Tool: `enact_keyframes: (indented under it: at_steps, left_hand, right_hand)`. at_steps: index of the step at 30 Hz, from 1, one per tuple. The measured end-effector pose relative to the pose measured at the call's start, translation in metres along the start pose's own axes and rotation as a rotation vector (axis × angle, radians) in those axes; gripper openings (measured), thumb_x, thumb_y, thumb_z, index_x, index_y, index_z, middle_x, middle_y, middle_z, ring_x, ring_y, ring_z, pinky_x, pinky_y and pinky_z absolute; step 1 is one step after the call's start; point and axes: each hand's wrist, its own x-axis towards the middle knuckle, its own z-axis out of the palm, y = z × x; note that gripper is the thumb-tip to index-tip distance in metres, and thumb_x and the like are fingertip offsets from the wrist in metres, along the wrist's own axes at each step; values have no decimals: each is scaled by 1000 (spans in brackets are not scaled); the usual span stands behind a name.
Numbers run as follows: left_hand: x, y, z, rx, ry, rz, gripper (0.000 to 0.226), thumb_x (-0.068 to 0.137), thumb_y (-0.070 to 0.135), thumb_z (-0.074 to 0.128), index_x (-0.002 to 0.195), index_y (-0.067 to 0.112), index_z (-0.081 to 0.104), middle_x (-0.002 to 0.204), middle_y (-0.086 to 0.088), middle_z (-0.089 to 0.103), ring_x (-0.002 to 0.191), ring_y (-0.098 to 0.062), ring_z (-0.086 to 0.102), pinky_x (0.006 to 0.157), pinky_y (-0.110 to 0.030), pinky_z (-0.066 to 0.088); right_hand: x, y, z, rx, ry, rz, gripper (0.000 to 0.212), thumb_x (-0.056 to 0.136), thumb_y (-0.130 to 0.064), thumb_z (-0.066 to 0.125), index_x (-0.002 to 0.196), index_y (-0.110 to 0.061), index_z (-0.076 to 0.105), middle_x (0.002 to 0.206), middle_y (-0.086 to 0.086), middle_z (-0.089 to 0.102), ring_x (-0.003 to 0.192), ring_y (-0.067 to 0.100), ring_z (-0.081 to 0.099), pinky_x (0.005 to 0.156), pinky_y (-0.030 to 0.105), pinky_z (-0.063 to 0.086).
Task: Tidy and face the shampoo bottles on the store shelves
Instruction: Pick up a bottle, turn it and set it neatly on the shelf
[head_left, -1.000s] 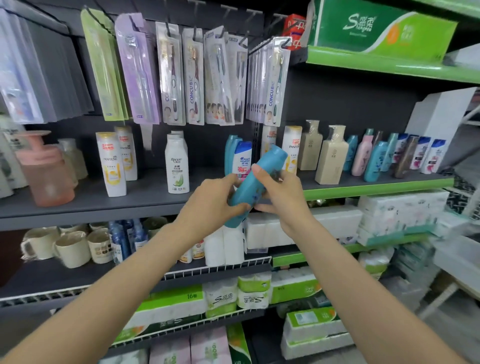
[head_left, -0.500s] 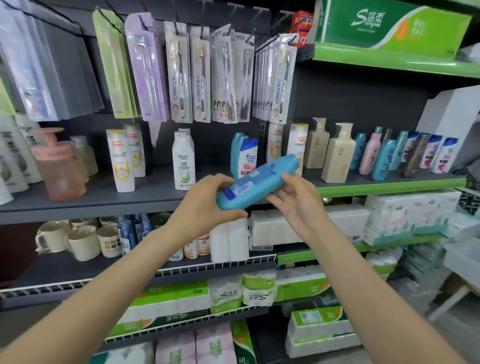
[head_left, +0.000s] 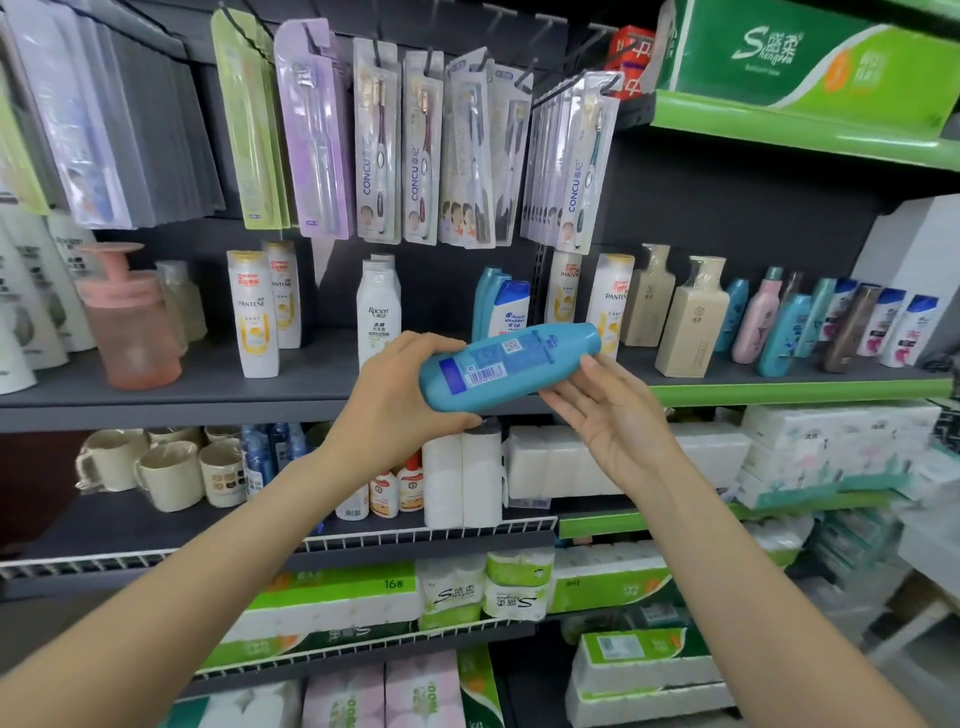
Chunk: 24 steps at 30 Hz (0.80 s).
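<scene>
1. Your left hand grips the teal shampoo bottle at its lower end; it lies nearly level before the shelf, back label towards you.
2. Your right hand, fingers straight, supports its underside.

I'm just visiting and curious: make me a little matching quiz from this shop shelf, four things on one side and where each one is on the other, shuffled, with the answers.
Things:
1. teal shampoo bottle
2. pink pump jar
3. toothbrush packs
4. cream mugs

Places:
A. hanging on hooks above the shampoo shelf
B. standing at the left of the shampoo shelf
C. lying on its side, gripped by the left hand, with the right hand at it
D. on the shelf below, at the left

Pairs: 1-C, 2-B, 3-A, 4-D
</scene>
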Motion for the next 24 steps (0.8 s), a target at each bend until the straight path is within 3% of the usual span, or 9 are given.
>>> enact_keyframes:
  at_steps: [4, 7, 9, 12, 14, 17, 21, 24]
  left_hand:
    - [1, -1, -5, -196, -65, -137, 48, 68, 34, 80, 111, 30, 61, 101, 19, 61, 94, 0, 59, 77, -13, 50]
    - [6, -8, -8, -322, -192, -208, 33, 76, 40, 72, 107, 28, 68, 96, 12, 69, 90, -6, 64, 86, -31, 54]
    - [9, -16, -12, -375, -291, -267, 29, 80, 43, 68, 104, 27, 69, 94, 7, 71, 90, -15, 66, 86, -40, 54]
    - [17, -26, -15, -334, -378, -255, 21, 85, 32, 65, 104, 23, 67, 99, 5, 71, 92, -11, 66, 84, -33, 55]
    - [26, -30, -13, -204, -369, -152, 25, 85, 27, 65, 109, 23, 63, 106, 7, 69, 94, -5, 64, 85, -28, 54]
    - [41, -28, -5, -86, -256, -49, 34, 83, 26, 67, 114, 20, 57, 107, 6, 66, 94, -9, 63, 85, -29, 51]
    - [61, -33, 5, -66, -160, -15, 40, 82, 26, 68, 117, 22, 50, 103, 3, 64, 90, -13, 61, 81, -33, 52]
    - [73, -49, 14, -146, -164, -67, 35, 85, 23, 65, 116, 18, 49, 104, 0, 65, 89, -12, 62, 79, -28, 52]
  right_hand:
    - [5, 3, 8, 28, -50, 47, 37, 91, -26, 52, 127, -14, 52, 123, 14, 63, 112, 25, 62, 84, 40, 56]
    - [12, 3, 18, -5, -84, 42, 49, 83, -36, 54, 129, -19, 50, 121, 10, 64, 116, 25, 59, 92, 47, 51]
    - [18, 3, 25, -30, -80, 28, 36, 87, -32, 53, 118, -15, 55, 114, 12, 64, 113, 27, 60, 86, 46, 55]
    - [28, 8, 37, -175, -13, -4, 20, 91, -27, 54, 105, -13, 58, 105, 11, 65, 108, 28, 63, 81, 44, 57]
    - [36, 15, 49, -304, -3, -47, 18, 90, -26, 58, 103, -13, 59, 103, 10, 66, 105, 27, 64, 79, 43, 58]
    - [47, 25, 65, -447, 33, -126, 23, 86, -22, 65, 105, -11, 60, 99, 7, 69, 97, 24, 67, 78, 42, 58]
    - [67, 32, 71, -579, 51, -161, 23, 85, -25, 67, 106, -18, 61, 102, 5, 70, 94, 18, 69, 83, 42, 57]
    - [85, 28, 63, -758, 29, -209, 17, 90, -30, 60, 106, -23, 61, 103, -2, 68, 97, 12, 65, 85, 34, 56]
